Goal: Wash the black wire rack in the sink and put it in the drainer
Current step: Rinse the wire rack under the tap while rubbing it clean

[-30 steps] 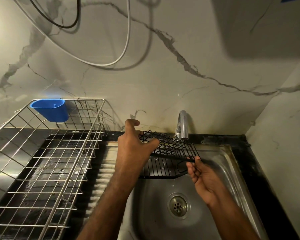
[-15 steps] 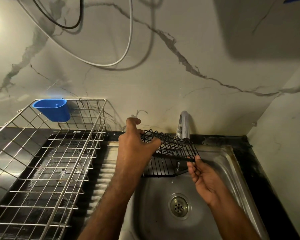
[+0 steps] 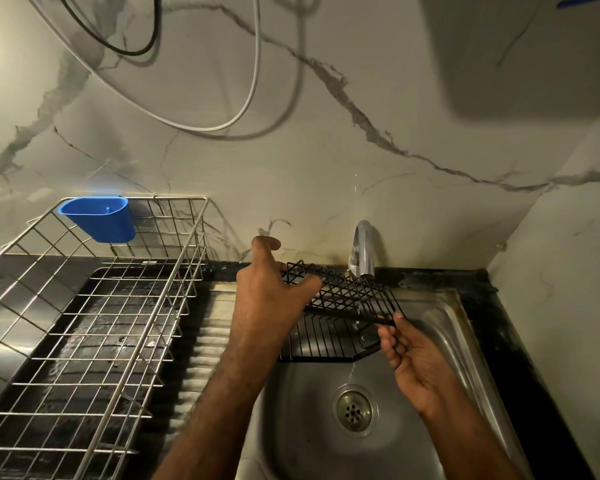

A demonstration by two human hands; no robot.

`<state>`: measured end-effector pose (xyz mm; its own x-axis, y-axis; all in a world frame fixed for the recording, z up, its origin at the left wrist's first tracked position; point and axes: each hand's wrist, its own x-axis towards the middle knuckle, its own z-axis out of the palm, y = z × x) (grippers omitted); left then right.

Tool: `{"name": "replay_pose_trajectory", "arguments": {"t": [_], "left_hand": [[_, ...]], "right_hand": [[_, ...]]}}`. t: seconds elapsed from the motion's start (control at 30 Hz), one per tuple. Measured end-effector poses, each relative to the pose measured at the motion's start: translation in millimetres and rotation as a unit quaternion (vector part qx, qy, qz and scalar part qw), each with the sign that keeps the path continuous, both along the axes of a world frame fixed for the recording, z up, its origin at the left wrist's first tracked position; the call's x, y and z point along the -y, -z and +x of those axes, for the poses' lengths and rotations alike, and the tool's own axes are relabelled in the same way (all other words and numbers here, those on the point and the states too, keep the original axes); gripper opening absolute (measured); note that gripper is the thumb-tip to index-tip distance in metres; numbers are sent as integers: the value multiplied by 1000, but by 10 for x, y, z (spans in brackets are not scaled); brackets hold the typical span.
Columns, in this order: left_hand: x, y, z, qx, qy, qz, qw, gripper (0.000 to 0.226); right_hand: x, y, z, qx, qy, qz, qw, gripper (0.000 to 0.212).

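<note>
text: none legible | labels: none | brands: none | numbers: none

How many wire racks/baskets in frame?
2. The black wire rack is held over the sink under the tap, gripped by the left hand and right hand. The steel wire drainer sits left of the sink.

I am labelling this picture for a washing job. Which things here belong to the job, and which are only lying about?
Belong to the job:
rack, held over the sink by left hand and right hand
tap, above the rack
drainer, to the left of the sink

Only lying about:
blue cup, hung on the drainer's far edge
white cable and black cable on the wall
</note>
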<state>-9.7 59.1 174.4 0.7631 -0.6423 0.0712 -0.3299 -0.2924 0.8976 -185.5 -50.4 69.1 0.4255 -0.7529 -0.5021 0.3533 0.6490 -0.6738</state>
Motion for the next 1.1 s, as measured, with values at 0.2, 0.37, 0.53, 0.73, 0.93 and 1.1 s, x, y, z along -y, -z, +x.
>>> {"name": "replay_pose_trajectory", "arguments": {"t": [0.2, 0.37, 0.53, 0.73, 0.93, 1.1], "left_hand": [[31, -51, -49, 16, 7, 5, 1000, 58], [65, -90, -73, 48, 12, 28, 998, 51], [83, -101, -67, 61, 9, 40, 997, 44], [97, -98, -60, 74, 10, 49, 996, 34], [92, -106, -42, 75, 20, 61, 995, 37], [58, -113, -40, 55, 20, 73, 996, 31]], "right_hand": [[-15, 1, -25, 8, 2, 9, 1000, 10], [-10, 8, -7, 9, 5, 25, 1000, 9], [0, -7, 1, 12, 2, 24, 1000, 9], [11, -20, 4, 11, 3, 18, 1000, 9], [3, -20, -7, 2, -1, -4, 1000, 17], [13, -42, -26, -8, 3, -17, 1000, 18]]}}
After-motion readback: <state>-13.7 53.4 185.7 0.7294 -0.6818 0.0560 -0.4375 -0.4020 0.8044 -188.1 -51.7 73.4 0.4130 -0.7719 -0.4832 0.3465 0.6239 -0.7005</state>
